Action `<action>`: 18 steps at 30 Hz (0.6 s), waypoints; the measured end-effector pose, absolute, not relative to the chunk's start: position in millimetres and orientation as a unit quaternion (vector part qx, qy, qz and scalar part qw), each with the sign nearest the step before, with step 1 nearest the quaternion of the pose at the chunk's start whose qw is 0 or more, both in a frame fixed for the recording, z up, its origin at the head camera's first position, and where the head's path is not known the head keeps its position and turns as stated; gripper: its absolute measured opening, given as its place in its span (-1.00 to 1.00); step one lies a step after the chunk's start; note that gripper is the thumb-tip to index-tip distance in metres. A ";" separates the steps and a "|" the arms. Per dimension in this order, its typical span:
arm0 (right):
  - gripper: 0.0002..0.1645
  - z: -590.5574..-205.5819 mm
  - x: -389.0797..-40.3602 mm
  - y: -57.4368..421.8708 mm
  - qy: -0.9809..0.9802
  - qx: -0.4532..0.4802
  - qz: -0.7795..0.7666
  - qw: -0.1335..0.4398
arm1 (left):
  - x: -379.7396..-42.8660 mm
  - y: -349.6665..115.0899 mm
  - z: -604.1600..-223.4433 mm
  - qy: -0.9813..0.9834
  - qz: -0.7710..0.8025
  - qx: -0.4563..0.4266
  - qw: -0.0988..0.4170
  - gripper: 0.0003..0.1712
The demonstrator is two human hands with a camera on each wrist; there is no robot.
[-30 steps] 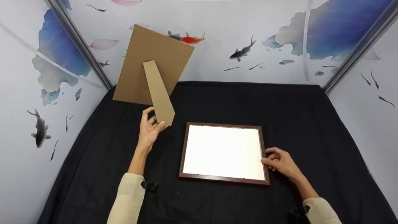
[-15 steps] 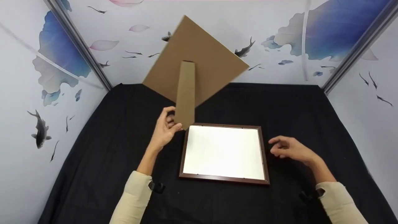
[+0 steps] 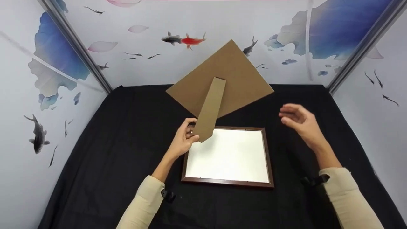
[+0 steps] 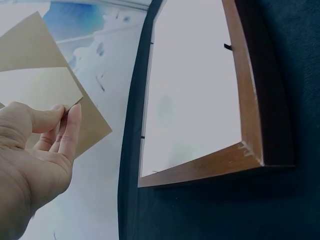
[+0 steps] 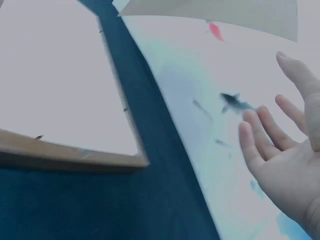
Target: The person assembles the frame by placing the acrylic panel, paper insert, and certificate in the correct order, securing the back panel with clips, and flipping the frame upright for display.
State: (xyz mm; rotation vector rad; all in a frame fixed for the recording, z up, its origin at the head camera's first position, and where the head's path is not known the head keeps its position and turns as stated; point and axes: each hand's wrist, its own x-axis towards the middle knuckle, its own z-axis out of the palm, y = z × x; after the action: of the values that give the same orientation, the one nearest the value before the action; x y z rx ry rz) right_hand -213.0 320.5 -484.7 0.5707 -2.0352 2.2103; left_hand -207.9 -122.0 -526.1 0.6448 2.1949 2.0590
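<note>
My left hand (image 3: 183,140) pinches the lower end of the easel leg (image 3: 210,109) on a brown picture frame backing board (image 3: 240,73). The board is held up, tilted cornerwise, over the far edge of the picture frame (image 3: 229,182). In the left wrist view, thumb and fingertips grip the leg's tip (image 4: 45,90). The frame lies on the cloth with a white sheet (image 3: 232,156) inside its dark brown wooden border; its far left corner is hidden behind the leg and hand. My right hand (image 3: 300,124) hovers right of the board, fingers relaxed, holding nothing.
Black cloth (image 3: 127,152) covers the table around the frame. Pale panels printed with fish and leaves (image 3: 286,35) stand at the back and both sides, joined by metal posts (image 3: 365,47). Small dark tabs (image 4: 228,47) stick out from the frame's inner edge.
The left hand has carried the backing board rightward, turning it clockwise, from the far left to over the frame's far edge. My right hand has let go of the frame's right side and risen away.
</note>
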 end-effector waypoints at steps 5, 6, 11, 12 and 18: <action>-0.44 -462.1 -228.0 312.8 -0.660 0.217 0.715 0.079 | -199.3 -118.5 -514.5 0.724 0.654 0.215 0.040 -0.37; -0.43 -459.6 -230.0 311.1 -0.664 0.219 0.710 0.081 | -197.4 -118.5 -511.9 0.728 0.649 0.218 0.039 -0.38; -0.40 -458.4 -237.4 299.6 -0.691 0.227 0.681 0.076 | -192.3 -122.2 -506.9 0.743 0.628 0.228 0.037 -0.39; -0.41 -459.5 -238.7 297.0 -0.699 0.228 0.673 0.075 | -192.6 -123.3 -507.1 0.744 0.626 0.231 0.036 -0.39; -0.47 -459.2 -239.5 280.7 -0.736 0.238 0.629 0.077 | -195.3 -128.9 -506.1 0.757 0.609 0.235 0.040 -0.39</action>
State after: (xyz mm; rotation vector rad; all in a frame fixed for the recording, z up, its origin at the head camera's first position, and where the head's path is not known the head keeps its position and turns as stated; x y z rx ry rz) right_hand -239.5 280.7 -459.2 0.7134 -2.2054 1.8855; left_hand -195.3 -128.9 -506.1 0.7199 2.3190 1.8654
